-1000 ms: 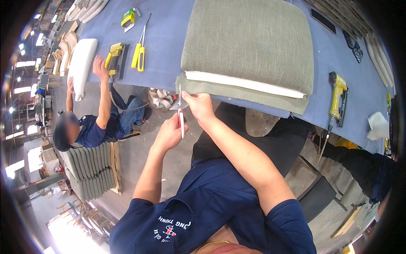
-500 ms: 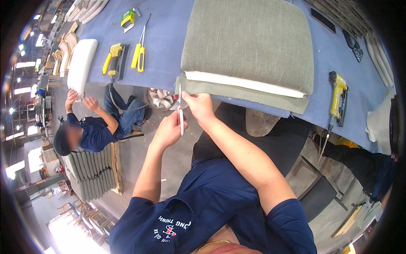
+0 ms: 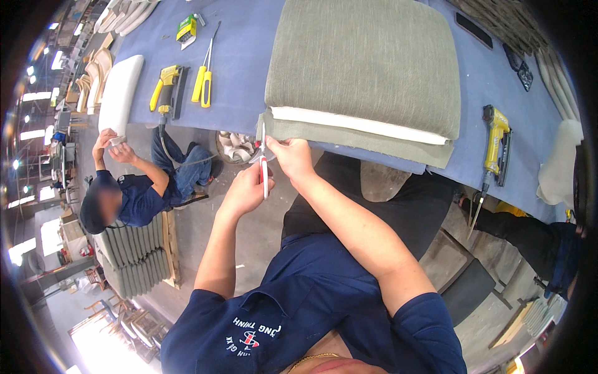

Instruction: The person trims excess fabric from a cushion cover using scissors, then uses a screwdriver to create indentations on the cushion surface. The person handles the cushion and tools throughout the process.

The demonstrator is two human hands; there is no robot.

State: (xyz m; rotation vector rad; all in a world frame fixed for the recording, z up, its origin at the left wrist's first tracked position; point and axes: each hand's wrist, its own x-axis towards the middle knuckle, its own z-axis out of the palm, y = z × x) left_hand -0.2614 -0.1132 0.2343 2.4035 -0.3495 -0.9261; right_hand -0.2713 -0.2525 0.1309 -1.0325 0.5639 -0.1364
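Observation:
A grey-green fabric-covered cushion (image 3: 364, 59) lies on the blue-topped table, with a white strip (image 3: 361, 123) showing along its near side. Beyond that strip a fabric flap (image 3: 374, 144) hangs toward me. My left hand (image 3: 244, 190) is closed round the red-and-white handles of scissors (image 3: 264, 167). Their blades point away from me at the flap's left corner. Close beside the blades, my right hand (image 3: 291, 157) pinches the edge of the flap between thumb and fingers.
Left on the table (image 3: 237, 56) are a yellow staple gun (image 3: 168, 90), yellow-handled screwdrivers (image 3: 204, 84) and a small green box (image 3: 187, 30). Another staple gun (image 3: 495, 143) and a phone (image 3: 474, 30) lie right. A scrap container (image 3: 235, 146) stands below. A co-worker (image 3: 137, 193) handles a white pad (image 3: 121, 93).
My hands and the scissors stay almost in place at the flap's left corner. The co-worker's hands have shifted slightly on the white pad.

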